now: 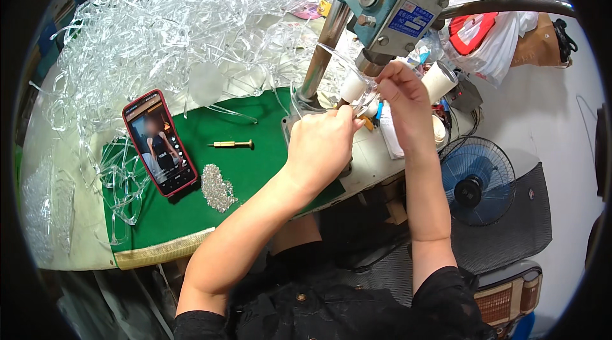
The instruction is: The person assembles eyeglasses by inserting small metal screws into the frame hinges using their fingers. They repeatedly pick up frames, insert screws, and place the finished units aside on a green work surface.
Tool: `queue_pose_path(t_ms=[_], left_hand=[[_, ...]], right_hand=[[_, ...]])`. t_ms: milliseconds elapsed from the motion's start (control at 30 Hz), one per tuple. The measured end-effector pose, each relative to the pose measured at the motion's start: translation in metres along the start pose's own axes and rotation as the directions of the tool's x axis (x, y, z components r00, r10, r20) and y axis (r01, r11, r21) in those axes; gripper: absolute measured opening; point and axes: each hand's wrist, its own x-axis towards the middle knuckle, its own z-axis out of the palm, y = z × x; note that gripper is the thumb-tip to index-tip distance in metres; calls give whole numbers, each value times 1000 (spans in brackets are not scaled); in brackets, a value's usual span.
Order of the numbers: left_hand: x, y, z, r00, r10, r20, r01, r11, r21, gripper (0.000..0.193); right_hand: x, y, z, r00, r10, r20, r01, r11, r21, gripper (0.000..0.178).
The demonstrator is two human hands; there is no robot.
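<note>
Head view | Clear plastic piece (365, 93): below press (382, 18) head, toward table (376, 160) front-right corner | Right hand (409, 105): thumb and forefinger pinch piece | Left hand (322, 142): fingers curled beside piece, tips hidden, I cannot tell grip | Glittering granules (218, 188): green mat (258, 165), near table front edge

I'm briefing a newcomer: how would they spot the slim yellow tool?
On the green mat, look between the red-cased phone and the left hand. The tool lies there, beyond the shiny pile; unlike its neighbours, it's slim and yellow.
</note>
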Motion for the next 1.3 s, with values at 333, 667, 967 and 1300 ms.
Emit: queue_pose_path(t_ms=[333, 667, 967, 1300], left_hand=[[-2, 2, -1, 1000, -21, -19, 20, 998, -54, 22], [2, 1, 1, 999, -27, 29, 26, 999, 32, 23], [-111, -36, -118, 992, -116, -51, 71, 845, -530, 19], [-377, -89, -416, 450, -796, -406, 502, 601, -622, 34]], right_hand=[[34, -124, -23, 804, -589, -86, 592, 776, 219, 29], [40, -149, -14, 849, -504, -161, 510, 860, -1, 31], [-81, 24, 69, 878, -377, -295, 378, 924, -56, 32], [-109, 77, 71, 962, -248, -111, 229, 960, -160, 12]])
